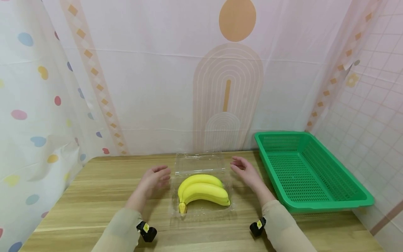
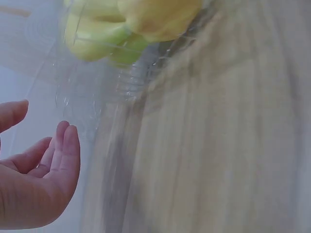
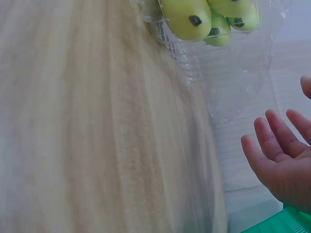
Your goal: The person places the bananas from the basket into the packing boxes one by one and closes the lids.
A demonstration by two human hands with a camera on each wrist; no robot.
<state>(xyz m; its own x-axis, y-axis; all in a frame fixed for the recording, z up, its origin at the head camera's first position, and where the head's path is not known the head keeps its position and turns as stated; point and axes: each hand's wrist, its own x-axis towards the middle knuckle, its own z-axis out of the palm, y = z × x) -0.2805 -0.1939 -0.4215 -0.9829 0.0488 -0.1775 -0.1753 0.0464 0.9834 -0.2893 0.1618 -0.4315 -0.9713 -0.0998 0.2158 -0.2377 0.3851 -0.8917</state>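
A bunch of yellow bananas (image 1: 204,190) lies in a clear plastic clamshell box (image 1: 199,162) in the middle of the table, its lid tipped back toward the curtain. My left hand (image 1: 156,178) hovers just left of the box, fingers relaxed and holding nothing. On the other side, my right hand (image 1: 247,171) is near the lid's right edge, loosely bent and empty. The left wrist view shows the left hand (image 2: 46,172) apart from the box, with the bananas (image 2: 126,26) above. Dark banana tips (image 3: 195,20) face the right wrist view, away from the right hand (image 3: 282,155).
A green plastic basket (image 1: 330,204) with mesh sides stands on the right of the wooden table (image 1: 94,196). Patterned curtains (image 1: 151,87) hang behind the table and along both sides. Each wrist wears a small black camera (image 1: 148,232).
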